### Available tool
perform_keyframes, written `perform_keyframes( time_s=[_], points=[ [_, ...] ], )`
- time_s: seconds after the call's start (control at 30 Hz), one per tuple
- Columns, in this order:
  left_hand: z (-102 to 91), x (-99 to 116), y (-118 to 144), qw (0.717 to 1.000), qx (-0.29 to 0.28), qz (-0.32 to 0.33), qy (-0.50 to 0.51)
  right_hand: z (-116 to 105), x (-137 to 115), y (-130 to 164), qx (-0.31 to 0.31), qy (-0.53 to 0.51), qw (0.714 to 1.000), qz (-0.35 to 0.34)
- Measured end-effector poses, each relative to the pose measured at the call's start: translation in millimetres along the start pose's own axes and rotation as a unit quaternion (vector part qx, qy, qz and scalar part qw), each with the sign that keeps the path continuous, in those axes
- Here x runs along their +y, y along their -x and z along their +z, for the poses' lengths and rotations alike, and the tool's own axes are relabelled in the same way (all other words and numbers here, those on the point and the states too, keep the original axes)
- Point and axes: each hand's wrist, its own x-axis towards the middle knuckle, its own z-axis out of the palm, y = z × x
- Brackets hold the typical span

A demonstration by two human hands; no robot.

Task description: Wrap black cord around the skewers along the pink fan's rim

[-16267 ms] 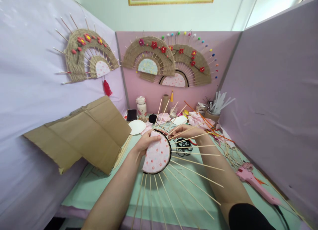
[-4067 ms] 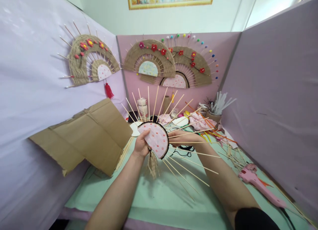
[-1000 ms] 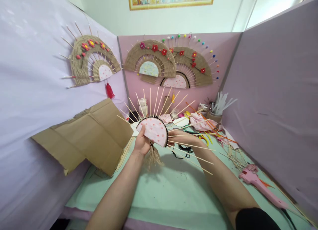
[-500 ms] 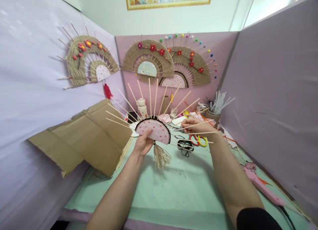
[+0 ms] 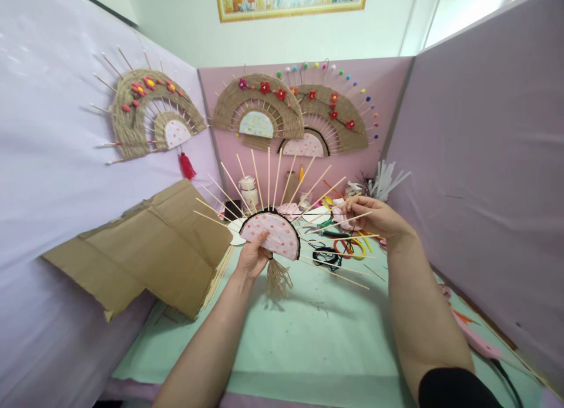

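Observation:
My left hand (image 5: 254, 254) grips the lower edge of a half-round fan (image 5: 274, 235), its thumb on the pink dotted face. Thin wooden sticks spread out from the fan's curved edge, which is trimmed in black, and a jute tassel (image 5: 278, 277) hangs below. My right hand (image 5: 369, 214), up at the right among the stick ends, has its fingers pinched on a black cord (image 5: 315, 213). The cord runs taut from the top of the fan's curve to these fingers. A loose bundle of black cord (image 5: 326, 258) lies on the table under the right-hand sticks.
Scissors (image 5: 359, 249) and green-handled pliers (image 5: 330, 233) lie behind the cord bundle. A folded cardboard sheet (image 5: 136, 249) leans at the left. At the right edge lies a pink glue gun (image 5: 478, 342). Finished fans (image 5: 259, 100) hang on the back and left panels.
My right hand has moved right and slightly up, drawing the black cord out straight from the fan. The fan has turned slightly in my left hand, which keeps its hold.

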Motion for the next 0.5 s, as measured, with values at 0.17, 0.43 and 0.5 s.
perform_keyframes(
  time_s=[0.17, 0.43, 0.5],
  points=[
    [-0.4, -1, -2, 1.0, 0.014, -0.002, 0.0, -3, -6, 4, 0.059, -0.01, 0.997, -0.05],
    [1.3, -2, -3, 1.0, 0.023, -0.008, -0.016, 1, -8, -4, 0.125, 0.008, 0.986, -0.106],
    [1.2, -2, -3, 1.0, 0.024, -0.009, -0.018, 5, -9, -6, 0.149, 0.01, 0.981, -0.125]
  ],
)
